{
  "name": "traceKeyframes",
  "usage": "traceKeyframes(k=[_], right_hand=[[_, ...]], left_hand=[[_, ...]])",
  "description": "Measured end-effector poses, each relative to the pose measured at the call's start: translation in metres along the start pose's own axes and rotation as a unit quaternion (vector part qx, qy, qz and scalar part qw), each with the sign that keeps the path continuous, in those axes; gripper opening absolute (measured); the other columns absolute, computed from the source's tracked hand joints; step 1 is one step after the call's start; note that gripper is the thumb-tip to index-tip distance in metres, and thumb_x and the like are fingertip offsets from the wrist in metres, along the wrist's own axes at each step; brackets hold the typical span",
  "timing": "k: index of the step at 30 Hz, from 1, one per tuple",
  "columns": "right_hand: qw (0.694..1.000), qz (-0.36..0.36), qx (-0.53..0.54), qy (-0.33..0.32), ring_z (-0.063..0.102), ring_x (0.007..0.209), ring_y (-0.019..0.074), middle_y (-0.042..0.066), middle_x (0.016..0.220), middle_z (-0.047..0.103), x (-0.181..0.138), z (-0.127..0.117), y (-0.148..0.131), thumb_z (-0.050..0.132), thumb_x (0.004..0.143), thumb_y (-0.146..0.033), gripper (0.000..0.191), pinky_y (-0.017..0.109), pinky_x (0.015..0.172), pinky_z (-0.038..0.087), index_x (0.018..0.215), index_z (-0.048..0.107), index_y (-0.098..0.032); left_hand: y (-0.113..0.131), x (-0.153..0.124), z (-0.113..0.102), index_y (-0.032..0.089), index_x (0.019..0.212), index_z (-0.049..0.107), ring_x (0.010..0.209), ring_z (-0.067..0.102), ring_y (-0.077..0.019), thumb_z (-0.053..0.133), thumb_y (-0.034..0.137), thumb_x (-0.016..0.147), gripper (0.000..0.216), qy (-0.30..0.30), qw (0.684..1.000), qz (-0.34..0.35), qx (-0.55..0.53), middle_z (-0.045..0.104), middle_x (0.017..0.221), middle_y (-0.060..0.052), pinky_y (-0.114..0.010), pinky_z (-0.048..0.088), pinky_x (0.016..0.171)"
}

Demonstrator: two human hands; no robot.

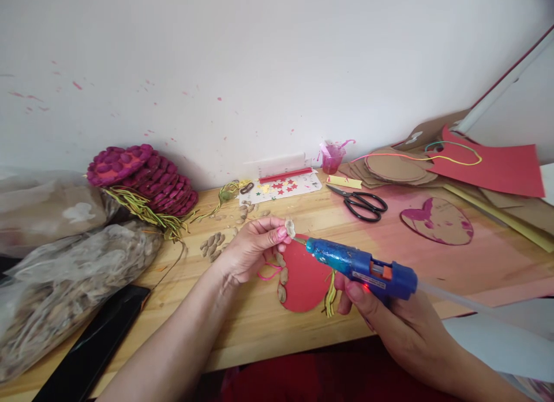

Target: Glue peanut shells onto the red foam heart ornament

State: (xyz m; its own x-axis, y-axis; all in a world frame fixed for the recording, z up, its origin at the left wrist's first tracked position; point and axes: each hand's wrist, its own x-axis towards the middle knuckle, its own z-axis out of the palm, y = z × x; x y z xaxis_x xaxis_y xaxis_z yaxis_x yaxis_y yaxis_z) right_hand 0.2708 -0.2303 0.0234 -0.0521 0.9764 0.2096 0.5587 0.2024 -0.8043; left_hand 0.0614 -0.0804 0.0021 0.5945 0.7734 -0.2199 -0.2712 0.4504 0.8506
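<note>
Just above the upper edge of the red card [303, 283], the left hand [253, 247] pinched a small pale shell [290, 227] between thumb and fingertips, which covered part of it. The right hand [396, 324], right of the card, was wrapped around a blue glue gun [357, 267]; its grip and trigger were hidden by the hand. The nozzle pointed at the shell, but whether they touched was hard to tell. The gun covered some of the card, so its full outline could not be made out. Brown shells [283, 276] lined the card's left edge, the topmost partly behind the left hand, and a yellow tassel [330, 295] showed by its right edge, its upper end hidden. Beyond the card, scissors [366, 205] lay on the worktop [246, 327]. Far left of the card, a cloudy bag [86, 280], cut off by the picture's edge, blurred its contents.
</note>
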Motion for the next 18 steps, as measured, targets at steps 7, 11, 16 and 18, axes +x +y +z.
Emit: traceKeyframes(k=[7,11,16,18], right_hand=[[1.000,0.005,-0.003,-0.002,0.047,0.053,0.0131,-0.005,0.063,0.052,0.0002,-0.0003,0.0004,0.045,0.100,-0.039,0.030,0.028,0.051,0.039,0.078,0.059,-0.025],[1.000,0.005,-0.011,-0.004,0.047,0.053,0.0136,-0.005,0.062,0.050,0.0015,-0.0017,-0.0017,0.045,0.100,-0.040,0.030,0.029,0.052,0.038,0.078,0.059,-0.025],[1.000,0.000,-0.029,-0.007,0.049,0.055,0.0148,-0.004,0.062,0.053,0.0027,-0.0024,-0.0016,0.044,0.100,-0.041,0.031,0.029,0.053,0.040,0.078,0.059,-0.025],[1.000,0.005,-0.027,-0.004,0.048,0.054,0.0146,-0.004,0.063,0.054,0.0026,-0.0020,-0.0005,0.045,0.100,-0.040,0.030,0.029,0.052,0.039,0.078,0.060,-0.025]], left_hand=[[0.0005,0.0003,0.0004,0.011,0.076,0.073,0.058,0.060,-0.0073,0.092,0.029,0.063,0.029,-0.007,1.000,-0.001,-0.003,0.070,0.069,-0.003,-0.017,0.048,0.058],[0.0013,-0.0010,0.0009,0.012,0.076,0.072,0.058,0.059,-0.0075,0.092,0.029,0.063,0.030,-0.007,1.000,0.003,-0.005,0.070,0.069,-0.003,-0.017,0.048,0.058],[0.0030,-0.0012,0.0014,0.011,0.075,0.071,0.058,0.060,-0.0075,0.092,0.031,0.063,0.031,-0.008,1.000,0.002,-0.001,0.069,0.068,-0.003,-0.017,0.049,0.058],[0.0034,-0.0007,0.0012,0.012,0.075,0.071,0.058,0.060,-0.0075,0.092,0.031,0.063,0.031,-0.008,1.000,0.002,-0.002,0.069,0.068,-0.002,-0.017,0.049,0.058]])
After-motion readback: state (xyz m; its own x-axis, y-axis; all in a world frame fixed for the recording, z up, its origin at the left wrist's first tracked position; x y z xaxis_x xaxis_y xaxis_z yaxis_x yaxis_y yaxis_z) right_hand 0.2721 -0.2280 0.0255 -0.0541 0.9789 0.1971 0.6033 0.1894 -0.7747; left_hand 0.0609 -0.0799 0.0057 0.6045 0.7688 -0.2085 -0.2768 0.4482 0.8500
